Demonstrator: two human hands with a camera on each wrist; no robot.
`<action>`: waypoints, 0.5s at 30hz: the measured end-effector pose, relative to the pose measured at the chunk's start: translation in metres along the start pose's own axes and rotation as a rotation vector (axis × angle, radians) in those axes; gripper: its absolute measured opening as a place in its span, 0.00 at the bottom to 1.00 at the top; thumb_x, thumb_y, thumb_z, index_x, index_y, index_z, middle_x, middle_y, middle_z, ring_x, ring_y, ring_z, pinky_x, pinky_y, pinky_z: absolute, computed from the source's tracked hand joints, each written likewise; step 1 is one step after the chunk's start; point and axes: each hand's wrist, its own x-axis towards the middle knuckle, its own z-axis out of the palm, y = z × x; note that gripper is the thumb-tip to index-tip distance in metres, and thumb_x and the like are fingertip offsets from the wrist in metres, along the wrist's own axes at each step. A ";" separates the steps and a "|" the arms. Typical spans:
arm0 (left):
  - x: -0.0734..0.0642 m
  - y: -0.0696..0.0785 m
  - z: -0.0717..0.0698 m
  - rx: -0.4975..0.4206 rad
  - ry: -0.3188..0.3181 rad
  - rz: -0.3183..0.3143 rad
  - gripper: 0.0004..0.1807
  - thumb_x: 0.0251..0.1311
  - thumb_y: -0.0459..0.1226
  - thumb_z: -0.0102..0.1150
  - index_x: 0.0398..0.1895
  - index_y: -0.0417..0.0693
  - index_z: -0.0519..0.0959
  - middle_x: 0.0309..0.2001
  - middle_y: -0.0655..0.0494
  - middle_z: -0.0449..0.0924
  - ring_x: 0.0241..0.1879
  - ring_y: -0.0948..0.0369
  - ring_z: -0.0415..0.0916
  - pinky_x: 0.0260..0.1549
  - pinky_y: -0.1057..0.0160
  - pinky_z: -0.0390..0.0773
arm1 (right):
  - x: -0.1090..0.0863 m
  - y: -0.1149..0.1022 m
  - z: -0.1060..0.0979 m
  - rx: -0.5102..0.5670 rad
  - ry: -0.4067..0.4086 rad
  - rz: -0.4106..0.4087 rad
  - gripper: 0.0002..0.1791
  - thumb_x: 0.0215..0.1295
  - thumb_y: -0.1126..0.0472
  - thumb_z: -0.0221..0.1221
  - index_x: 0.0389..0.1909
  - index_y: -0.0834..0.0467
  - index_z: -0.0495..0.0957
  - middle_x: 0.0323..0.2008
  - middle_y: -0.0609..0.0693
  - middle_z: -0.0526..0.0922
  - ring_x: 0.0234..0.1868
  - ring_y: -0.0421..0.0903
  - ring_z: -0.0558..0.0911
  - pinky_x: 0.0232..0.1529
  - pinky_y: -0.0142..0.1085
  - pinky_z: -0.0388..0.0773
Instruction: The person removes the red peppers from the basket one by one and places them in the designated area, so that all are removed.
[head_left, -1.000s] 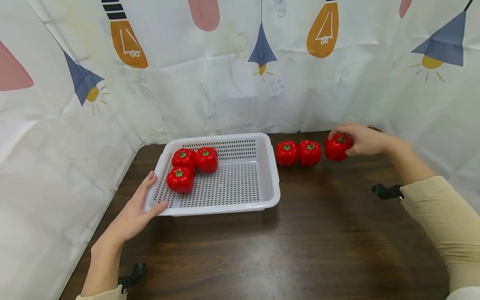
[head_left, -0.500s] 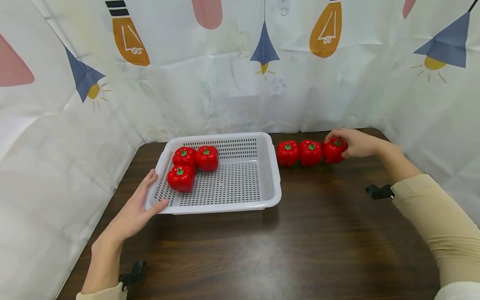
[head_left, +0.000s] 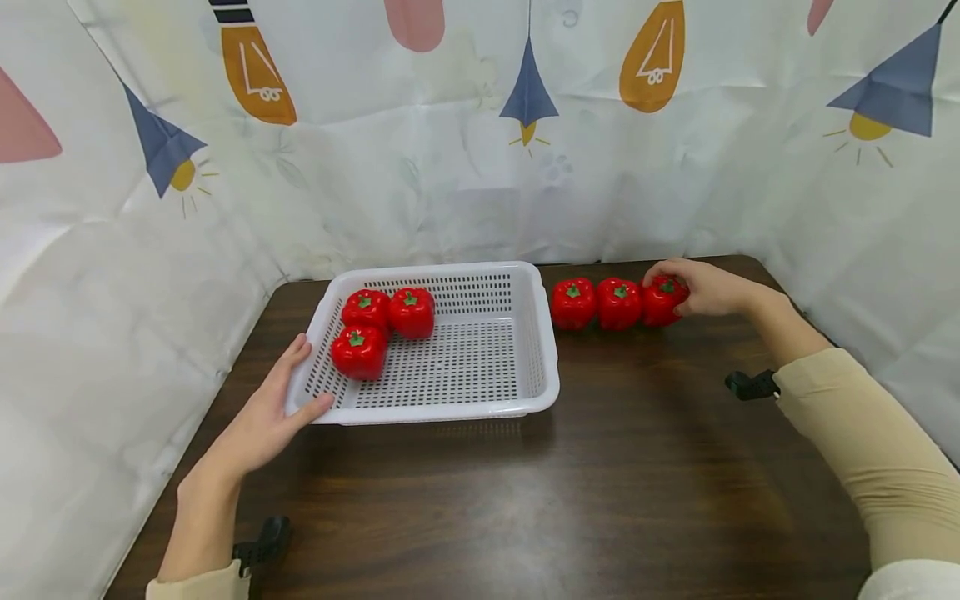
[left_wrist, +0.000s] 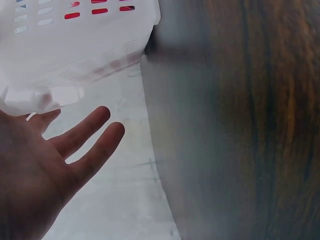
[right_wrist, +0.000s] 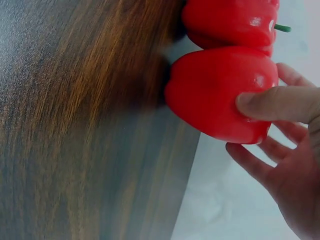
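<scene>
My right hand (head_left: 701,287) pinches a shiny red bell pepper (head_left: 660,310) at the right end of a row on the table. In the right wrist view, the thumb lies on the near side of this pepper (right_wrist: 215,100), its side against the neighbouring pepper (right_wrist: 225,22). Two more red peppers complete the row, a middle one (head_left: 618,304) and a left one (head_left: 573,304). At the front left corner of a white perforated basket (head_left: 442,411), my left hand (head_left: 258,425) rests with fingers spread and fairly straight, thumb over the rim. Three red peppers (head_left: 360,354) sit in the basket's left part.
Dark wooden table (head_left: 600,492) extends in front of the basket and the row. A white printed curtain (head_left: 450,200) hangs close behind and along both sides. The leftmost pepper of the row stands near the basket's right wall.
My right hand has brought its pepper left and slightly down, closing the gap to the row until it sits against the middle pepper. The left hand stays at the basket.
</scene>
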 end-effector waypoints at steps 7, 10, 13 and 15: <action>-0.001 0.002 0.000 -0.022 -0.002 0.000 0.52 0.65 0.48 0.66 0.83 0.47 0.46 0.83 0.47 0.40 0.70 0.36 0.57 0.59 0.28 0.66 | -0.001 -0.005 -0.007 0.062 -0.015 -0.006 0.34 0.58 0.77 0.68 0.66 0.61 0.70 0.68 0.61 0.68 0.68 0.62 0.65 0.58 0.59 0.73; 0.000 0.003 -0.001 -0.015 0.003 0.006 0.51 0.65 0.48 0.66 0.83 0.47 0.46 0.83 0.46 0.40 0.70 0.36 0.58 0.58 0.28 0.67 | 0.002 -0.010 -0.013 0.059 -0.011 -0.011 0.34 0.62 0.73 0.69 0.68 0.61 0.69 0.71 0.61 0.65 0.71 0.62 0.62 0.60 0.62 0.70; -0.001 0.003 -0.001 -0.012 0.002 0.007 0.51 0.65 0.49 0.65 0.83 0.46 0.46 0.83 0.47 0.39 0.69 0.36 0.59 0.58 0.29 0.68 | 0.007 -0.019 -0.019 0.042 0.001 -0.011 0.31 0.66 0.69 0.67 0.68 0.59 0.69 0.72 0.60 0.64 0.73 0.61 0.60 0.64 0.64 0.65; -0.001 0.003 -0.002 -0.013 0.003 0.011 0.51 0.66 0.49 0.65 0.83 0.46 0.46 0.83 0.47 0.40 0.69 0.37 0.60 0.58 0.29 0.68 | 0.012 -0.029 -0.022 0.033 0.023 -0.037 0.28 0.69 0.66 0.66 0.67 0.59 0.69 0.71 0.60 0.65 0.72 0.61 0.61 0.65 0.65 0.63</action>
